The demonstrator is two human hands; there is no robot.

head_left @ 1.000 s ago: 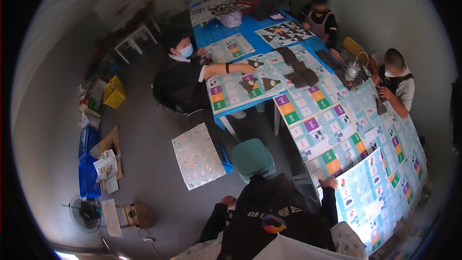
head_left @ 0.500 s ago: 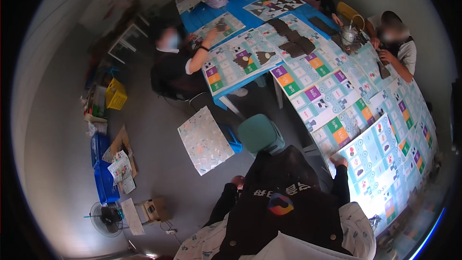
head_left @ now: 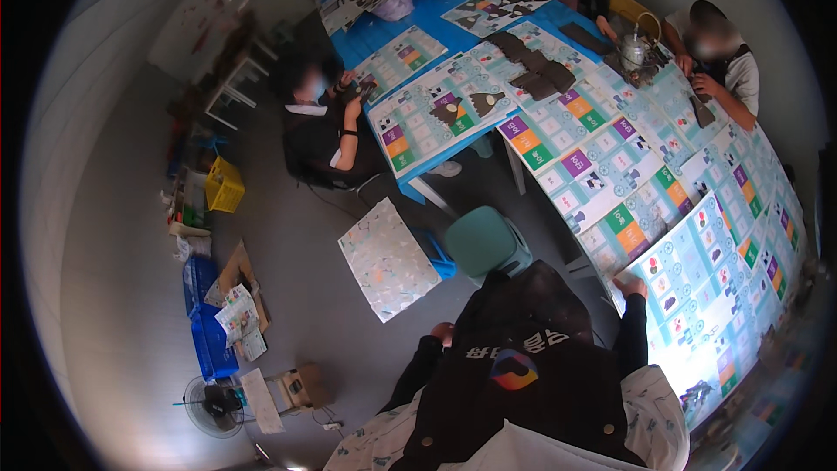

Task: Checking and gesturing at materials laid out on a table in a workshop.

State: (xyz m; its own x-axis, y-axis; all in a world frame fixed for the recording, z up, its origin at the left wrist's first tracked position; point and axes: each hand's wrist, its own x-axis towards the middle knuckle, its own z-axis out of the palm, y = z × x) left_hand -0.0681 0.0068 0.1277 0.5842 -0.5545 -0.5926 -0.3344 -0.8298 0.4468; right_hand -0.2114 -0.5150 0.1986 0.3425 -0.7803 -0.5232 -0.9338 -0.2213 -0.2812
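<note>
My right hand [head_left: 630,285] rests on the near left edge of the printed paper sheets [head_left: 667,249] on the long table, its fingers lying against the sheet's corner and holding nothing I can make out. At my left side, beside my dark apron [head_left: 532,323], hangs my left hand [head_left: 444,333]; it is small in view and its fingers cannot be made out. Closest to it are the green stool [head_left: 488,242] and a low stand with a pale patterned top [head_left: 388,260].
Three co-workers sit round the table, one at the left [head_left: 318,122] handling a dark piece. Dark flat pieces [head_left: 536,70] and a metal kettle [head_left: 634,51] sit on the table. Along the left wall are a yellow basket [head_left: 225,185], blue crates [head_left: 209,323] and a fan [head_left: 214,404].
The view has shifted slightly. The co-worker at the left has drawn both hands back from the sheet, with a dark piece now held near the chest. My hands keep their places.
</note>
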